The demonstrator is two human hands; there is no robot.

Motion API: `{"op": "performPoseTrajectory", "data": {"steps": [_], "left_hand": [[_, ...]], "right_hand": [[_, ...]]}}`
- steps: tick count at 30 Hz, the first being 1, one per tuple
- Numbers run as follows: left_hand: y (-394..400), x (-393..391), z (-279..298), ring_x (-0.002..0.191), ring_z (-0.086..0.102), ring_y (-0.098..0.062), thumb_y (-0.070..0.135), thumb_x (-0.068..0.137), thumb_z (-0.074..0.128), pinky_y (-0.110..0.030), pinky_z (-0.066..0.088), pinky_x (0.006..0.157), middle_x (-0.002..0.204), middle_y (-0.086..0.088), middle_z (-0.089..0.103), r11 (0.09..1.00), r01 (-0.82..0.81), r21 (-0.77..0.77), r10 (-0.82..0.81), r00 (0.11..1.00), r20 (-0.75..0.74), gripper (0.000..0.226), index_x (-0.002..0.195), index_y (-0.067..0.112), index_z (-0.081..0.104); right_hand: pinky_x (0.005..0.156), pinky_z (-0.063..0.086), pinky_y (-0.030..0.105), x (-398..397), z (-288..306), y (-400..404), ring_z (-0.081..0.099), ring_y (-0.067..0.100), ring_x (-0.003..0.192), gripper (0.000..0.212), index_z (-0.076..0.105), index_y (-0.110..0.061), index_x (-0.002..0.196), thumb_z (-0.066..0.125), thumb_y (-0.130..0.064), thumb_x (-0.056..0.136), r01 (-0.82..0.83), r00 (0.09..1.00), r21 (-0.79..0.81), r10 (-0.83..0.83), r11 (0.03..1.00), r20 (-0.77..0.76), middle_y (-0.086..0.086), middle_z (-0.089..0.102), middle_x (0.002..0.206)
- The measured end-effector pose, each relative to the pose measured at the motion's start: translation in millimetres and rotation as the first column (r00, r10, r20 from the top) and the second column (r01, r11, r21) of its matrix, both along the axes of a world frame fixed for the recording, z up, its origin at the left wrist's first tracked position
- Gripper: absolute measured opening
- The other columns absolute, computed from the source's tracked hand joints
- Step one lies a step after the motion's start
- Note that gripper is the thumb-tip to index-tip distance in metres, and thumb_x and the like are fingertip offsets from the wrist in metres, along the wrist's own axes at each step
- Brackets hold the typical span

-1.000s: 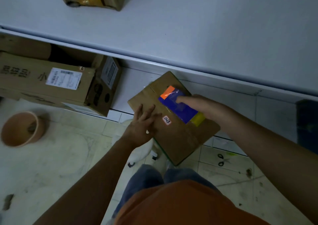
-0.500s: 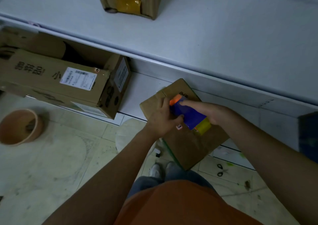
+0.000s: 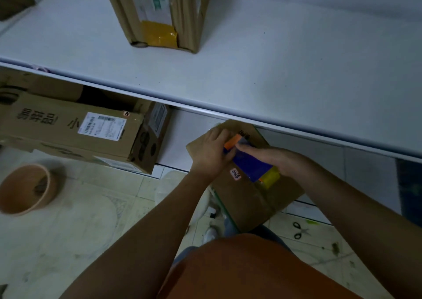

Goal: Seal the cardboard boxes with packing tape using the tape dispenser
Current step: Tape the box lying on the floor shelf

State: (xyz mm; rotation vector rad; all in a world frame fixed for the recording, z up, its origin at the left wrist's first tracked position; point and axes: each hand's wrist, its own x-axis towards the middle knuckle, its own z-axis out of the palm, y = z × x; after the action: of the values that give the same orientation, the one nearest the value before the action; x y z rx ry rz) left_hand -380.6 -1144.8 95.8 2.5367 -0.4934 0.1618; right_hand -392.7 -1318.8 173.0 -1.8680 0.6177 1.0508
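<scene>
A blue dispenser (image 3: 251,166) is held on a box (image 3: 251,195) below the desk (image 3: 251,70), clasped by the right grip (image 3: 271,159); its orange end is pinched by the left grip (image 3: 212,152).

There is only 1 view. The camera sits on the person's head and looks forward and down. It is close to the two arms, which reach up from the bottom edge. The white table (image 3: 274,74) fills the top half. The tiled floor (image 3: 68,230) fills the lower left. The edges bend a little, as a wide lens does.
</scene>
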Motion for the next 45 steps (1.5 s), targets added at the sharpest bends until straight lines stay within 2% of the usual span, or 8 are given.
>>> {"op": "performPoseTrajectory", "data": {"steps": [5, 12, 18, 22, 28, 34, 38, 45], "left_hand": [[-7.6, 7.2, -4.3, 0.094, 0.061, -0.018, 0.033, 0.086, 0.066, -0.038, 0.051, 0.076, 0.106, 0.002, 0.066, 0.993, 0.116, -0.038, -0.112, 0.989, 0.099, 0.021, 0.105, 0.024, 0.066], [-13.6, 6.9, 6.0, 0.084, 0.063, -0.013, 0.045, 0.096, 0.053, -0.036, 0.054, 0.07, 0.096, 0.008, 0.066, 0.98, -0.056, -0.189, 0.047, 0.998, -0.051, 0.02, 0.098, 0.028, 0.065], [11.5, 28.7, 11.8, 0.083, 0.069, -0.017, 0.021, 0.093, 0.065, -0.036, 0.056, 0.078, 0.081, 0.004, 0.073, 0.736, -0.366, -0.57, 0.151, 0.909, -0.39, 0.015, 0.081, 0.024, 0.073], [22.0, 32.1, 5.0, 0.091, 0.072, -0.023, 0.024, 0.092, 0.068, -0.041, 0.057, 0.09, 0.087, -0.001, 0.077, 0.62, -0.504, -0.601, 0.131, 0.821, -0.555, 0.011, 0.086, 0.022, 0.078], [24.0, 12.9, 1.9, 0.093, 0.073, -0.029, 0.024, 0.1, 0.058, -0.042, 0.059, 0.083, 0.102, -0.013, 0.075, 0.408, -0.707, -0.578, -0.077, 0.604, -0.793, 0.018, 0.1, 0.016, 0.074], [21.6, 30.3, 12.5, 0.104, 0.069, -0.037, 0.025, 0.102, 0.052, -0.044, 0.058, 0.082, 0.107, -0.014, 0.073, 0.454, -0.687, -0.568, -0.122, 0.583, -0.803, 0.024, 0.11, 0.015, 0.073], [22.8, 48.9, 18.4, 0.104, 0.069, -0.033, 0.011, 0.097, 0.06, -0.029, 0.059, 0.071, 0.105, -0.01, 0.072, 0.532, -0.612, -0.586, -0.07, 0.658, -0.75, 0.015, 0.09, 0.013, 0.073], [19.9, 64.5, 21.9, 0.096, 0.069, -0.017, 0.001, 0.093, 0.064, -0.022, 0.058, 0.072, 0.096, -0.005, 0.073, 0.655, -0.483, -0.581, -0.051, 0.739, -0.672, 0.013, 0.093, 0.008, 0.074]], "right_hand": [[0.063, 0.044, 0.025, 1.9, 10.8, -0.6, 0.061, 0.014, 0.086, 0.07, 0.049, -0.027, 0.138, 0.046, -0.074, 0.085, -0.044, 0.999, 0.024, 0.044, 0.999, 0.029, 0.005, 0.064, 0.116], [0.108, 0.041, 0.047, -7.5, 3.1, -11.0, 0.058, 0.027, 0.119, 0.127, 0.058, -0.025, 0.128, 0.036, -0.107, 0.033, -0.036, 0.999, -0.032, 0.037, 0.999, 0.016, 0.01, 0.061, 0.13], [0.093, 0.052, 0.038, -30.9, 2.6, -23.9, 0.07, 0.024, 0.093, 0.084, 0.068, -0.017, 0.105, 0.048, -0.089, 0.066, 0.013, 0.996, 0.003, -0.013, 1.0, 0.092, 0.007, 0.074, 0.098], [0.08, 0.053, 0.033, -44.0, 1.0, -33.1, 0.071, 0.021, 0.082, 0.046, 0.07, -0.015, 0.096, 0.062, -0.059, 0.086, 0.055, 0.984, 0.049, -0.063, 0.997, 0.168, 0.007, 0.075, 0.089], [0.069, 0.052, 0.027, -49.5, 1.7, -36.3, 0.071, 0.019, 0.081, 0.045, 0.069, -0.014, 0.098, 0.063, -0.057, 0.086, 0.14, 0.966, 0.043, -0.146, 0.989, 0.213, 0.006, 0.074, 0.089], [0.065, 0.05, 0.029, -43.9, -0.1, -43.7, 0.067, 0.018, 0.07, 0.047, 0.068, -0.01, 0.11, 0.068, -0.049, 0.085, 0.341, 0.93, 0.223, -0.362, 0.913, 0.064, 0.007, 0.074, 0.085], [0.066, 0.048, 0.027, -43.3, -8.8, -25.2, 0.068, 0.019, 0.079, 0.047, 0.066, -0.013, 0.097, 0.059, -0.058, 0.088, 0.1, 0.986, -0.027, -0.095, 0.995, 0.139, 0.007, 0.072, 0.089], [0.069, 0.049, 0.027, -37.8, -30.0, -1.7, 0.062, 0.014, 0.078, 0.043, 0.061, -0.018, 0.088, 0.056, -0.061, 0.09, 0.03, 0.986, -0.094, -0.015, 0.995, 0.165, 0.003, 0.064, 0.089]]}}
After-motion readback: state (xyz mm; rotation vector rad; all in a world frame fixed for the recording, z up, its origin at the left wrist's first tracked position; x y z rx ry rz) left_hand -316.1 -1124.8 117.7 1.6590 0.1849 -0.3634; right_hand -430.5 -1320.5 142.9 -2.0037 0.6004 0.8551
